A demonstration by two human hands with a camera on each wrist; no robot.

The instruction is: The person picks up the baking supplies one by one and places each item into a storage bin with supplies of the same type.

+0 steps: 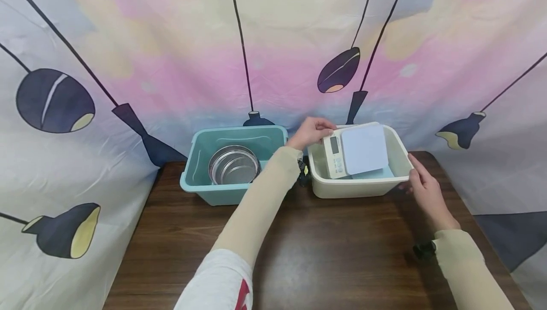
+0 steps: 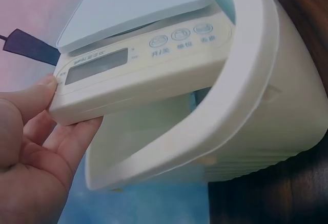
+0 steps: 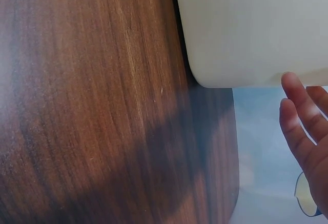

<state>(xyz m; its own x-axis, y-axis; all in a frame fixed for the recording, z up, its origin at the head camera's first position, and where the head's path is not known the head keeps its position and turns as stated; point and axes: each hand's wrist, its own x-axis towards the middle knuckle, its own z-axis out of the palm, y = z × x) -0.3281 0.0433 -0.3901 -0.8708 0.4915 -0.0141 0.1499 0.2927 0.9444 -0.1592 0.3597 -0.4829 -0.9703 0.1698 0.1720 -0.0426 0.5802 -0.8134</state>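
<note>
Between thumb and fingers, my left hand point(image 1: 311, 133) pinches one end of a white digital kitchen scale point(image 1: 335, 155). The scale has a pale flat platform, a small display and several buttons. It lies tilted in the mouth of a cream plastic bin point(image 1: 348, 189), partly inside. Under it, something light blue point(image 1: 376, 173) shows in the bin. At the bin's right side is my right hand point(image 1: 427, 196), its fingers extended and at the wall near the rim. The right wrist view has these fingers point(image 3: 297, 108) loosely spread beside the cream wall.
Left of the cream bin stands a teal plastic bin point(image 1: 202, 188) holding round metal pans point(image 1: 234, 165). A small black-and-yellow item point(image 1: 304, 172) shows between the bins, partly hidden by my left arm. Both bins stand on a dark wooden table point(image 1: 333, 248) against a patterned cloth point(image 1: 282, 30).
</note>
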